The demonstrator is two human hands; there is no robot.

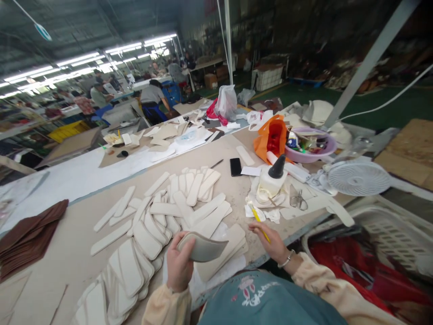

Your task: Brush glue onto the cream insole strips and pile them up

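My left hand [179,264] is closed on a curved beige shoe-lining piece [203,247], held just above the table's near edge. My right hand [270,241] grips a thin yellow brush [259,219] whose tip points up and away toward a white glue bottle [272,180] with a black nozzle. Several cream flat pieces [169,212] lie spread over the worktable [77,243] in front of my left hand, and a few flat ones [230,246] lie stacked under the held piece.
A stack of brown pieces [29,234] lies at the left. A black phone [235,166], scissors [297,198], an orange bag [272,135], a purple bowl [309,144] and a small white fan [358,178] sit to the right. White baskets [379,230] stand beside me. Other people work at far tables.
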